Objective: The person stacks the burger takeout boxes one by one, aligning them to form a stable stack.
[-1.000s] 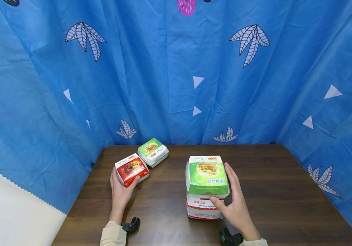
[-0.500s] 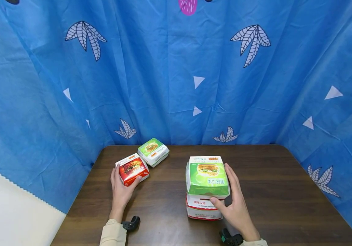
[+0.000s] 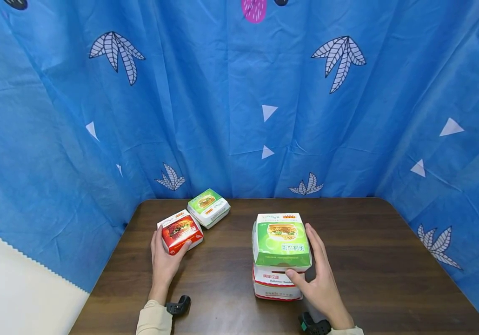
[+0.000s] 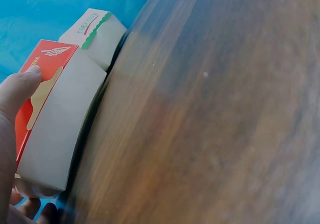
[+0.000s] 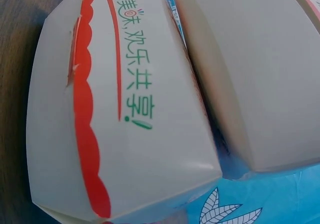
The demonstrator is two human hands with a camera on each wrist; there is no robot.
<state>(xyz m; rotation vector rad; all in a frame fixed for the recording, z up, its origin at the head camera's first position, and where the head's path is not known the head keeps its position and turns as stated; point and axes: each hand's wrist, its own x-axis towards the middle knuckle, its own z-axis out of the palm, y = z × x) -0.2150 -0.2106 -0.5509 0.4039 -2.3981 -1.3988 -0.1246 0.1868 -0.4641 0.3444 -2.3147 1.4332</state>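
Observation:
At the table's left, my left hand (image 3: 165, 261) holds a red and white burger box (image 3: 179, 230), thumb on its near right corner and fingers at its left side. In the left wrist view the thumb rests on the red top of that burger box (image 4: 62, 116). Nearer the middle, a green and white burger box (image 3: 282, 236) sits on a white box with red trim (image 3: 278, 283). My right hand (image 3: 320, 281) grips the green box from the right, thumb at its front lower edge. In the right wrist view a narrow gap shows between the trimmed box (image 5: 150, 149) and the box above (image 5: 250, 78).
Another green and white burger box (image 3: 208, 205) lies behind the red one, close against its far corner. The brown wooden table (image 3: 369, 260) ends at a blue patterned curtain (image 3: 206, 116). A pale cloth (image 3: 17, 279) hangs at the left.
The fingers of my left hand have shifted slightly further over the red burger box's left edge. My right hand and the stack look unmoved.

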